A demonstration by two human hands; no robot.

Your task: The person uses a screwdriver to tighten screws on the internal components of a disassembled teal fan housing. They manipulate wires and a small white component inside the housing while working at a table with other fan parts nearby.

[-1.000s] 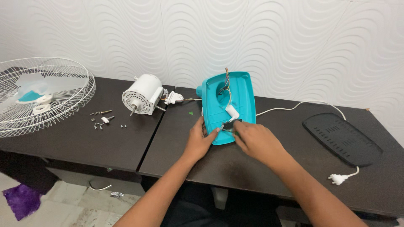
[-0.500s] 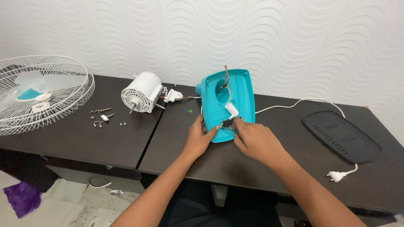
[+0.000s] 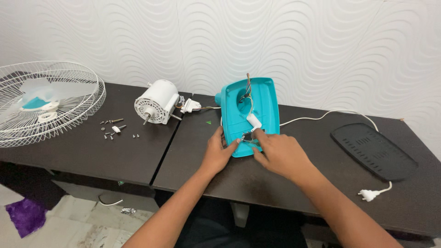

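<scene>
Here, a teal fan base housing is seen lying open side up near the middle of the dark table, towards its back edge, with wires rising from its opening and a small white cylindrical part resting inside. The left hand is laid against the housing's near left edge, the fingers curled loosely and the thumb pressed to the rim. The right hand is placed at the near end of the housing, its thumb and forefinger pinched narrowly on a small dark part there; what exactly is gripped cannot be told.

Towards the left of the table, a white motor is set on its side, joined by thin wires to a small white connector block just beside the housing. Loose screws are scattered in front of the motor. A white wire fan guard is laid over the table's left end. A black ribbed base plate lies near the right end, well apart from the hands, and a white power cord is run along the back edge to a plug near the front right.
</scene>
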